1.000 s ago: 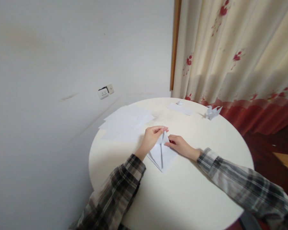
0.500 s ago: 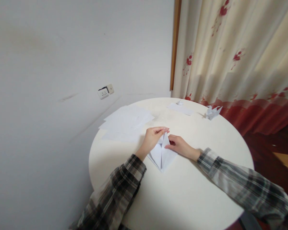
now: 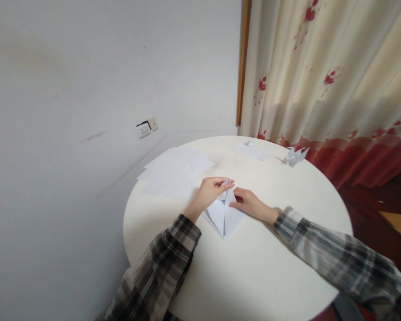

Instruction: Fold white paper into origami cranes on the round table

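A folded sheet of white paper [image 3: 232,219] lies on the round white table, its near corner pointing toward me and long flaps meeting along the middle. My left hand [image 3: 211,191] pinches the far tip of the folded paper between thumb and fingers. On its right side, my right hand [image 3: 250,203] grips the edge of a flap, thumb on top and the other fingers curled behind. The fingertips of the right hand are partly hidden by the paper.
Loose white sheets [image 3: 173,169] overlap at the table's back left. A folded paper crane [image 3: 296,157] stands at the back right. A smaller folded paper piece [image 3: 249,143] rests by a flat paper strip [image 3: 252,152]. Wall and curtain [image 3: 321,98] border the table [image 3: 260,276].
My left hand has shifted slightly left and toward me at the paper's far tip, where the flap looks a little more opened. The right hand keeps its place.
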`<state>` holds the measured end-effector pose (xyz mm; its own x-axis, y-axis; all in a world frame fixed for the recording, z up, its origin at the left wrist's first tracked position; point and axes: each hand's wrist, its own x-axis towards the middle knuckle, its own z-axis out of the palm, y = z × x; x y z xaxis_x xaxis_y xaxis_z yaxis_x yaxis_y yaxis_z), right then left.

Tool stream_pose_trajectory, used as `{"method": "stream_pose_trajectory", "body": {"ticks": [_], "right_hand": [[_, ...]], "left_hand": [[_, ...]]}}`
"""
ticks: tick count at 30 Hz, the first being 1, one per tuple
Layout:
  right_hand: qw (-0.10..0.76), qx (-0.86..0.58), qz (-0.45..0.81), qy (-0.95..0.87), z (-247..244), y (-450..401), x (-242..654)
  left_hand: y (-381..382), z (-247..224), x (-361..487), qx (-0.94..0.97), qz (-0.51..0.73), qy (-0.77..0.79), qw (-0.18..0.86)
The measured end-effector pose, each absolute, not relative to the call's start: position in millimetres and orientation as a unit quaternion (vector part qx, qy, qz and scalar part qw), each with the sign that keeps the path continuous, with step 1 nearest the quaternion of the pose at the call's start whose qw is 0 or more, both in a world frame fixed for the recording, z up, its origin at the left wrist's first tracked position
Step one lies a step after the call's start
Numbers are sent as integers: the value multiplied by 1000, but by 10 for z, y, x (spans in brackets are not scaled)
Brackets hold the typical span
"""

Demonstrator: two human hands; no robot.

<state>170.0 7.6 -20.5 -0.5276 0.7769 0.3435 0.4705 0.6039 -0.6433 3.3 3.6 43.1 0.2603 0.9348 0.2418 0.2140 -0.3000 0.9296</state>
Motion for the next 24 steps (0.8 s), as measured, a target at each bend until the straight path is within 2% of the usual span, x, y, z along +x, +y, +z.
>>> {"method": "stream_pose_trajectory", "body": {"ticks": [24], "right_hand": [[309,-375,239,-841,-205,79,1700]], "left_hand": [[25,447,24,685,422,397,441]]}}
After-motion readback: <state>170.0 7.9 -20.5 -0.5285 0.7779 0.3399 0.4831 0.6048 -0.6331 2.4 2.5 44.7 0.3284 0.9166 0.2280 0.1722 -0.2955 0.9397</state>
